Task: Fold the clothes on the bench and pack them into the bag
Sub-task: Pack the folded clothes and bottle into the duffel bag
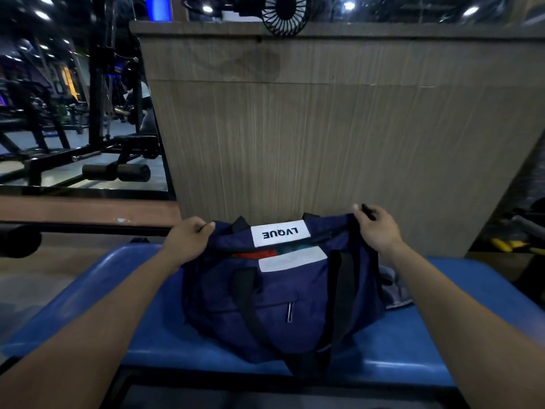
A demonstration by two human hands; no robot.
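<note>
Head view: navy bag sits in the middle of the blue padded surface, long side toward the person, far side close to a wood-grain panel. Left hand has its fingers curled over the bag's left end at the top edge. Right hand pinches the right end, with something thin and dark between thumb and finger. Probably the zip pull or a strap tab; can't tell which.

Mouth of the bag is open a slit. Red and teal fabric shows inside, so clothes look packed already. A grey piece of cloth lies on the surface just beside the bag's right end, partly under it. Could be a garment not packed yet, can't confirm.

My read: the step is closing the bag, or spreading it for a last item. To do it well:
- keep both ends pulled apart so the zip line runs straight
- push the red fabric down clear of the teeth before running the zip
- left hand anchors, right hand pulls
- check the grey cloth first; if it's clothing, fold and pack it before closing

Black handles droop over the near side, clear of the opening.
</note>
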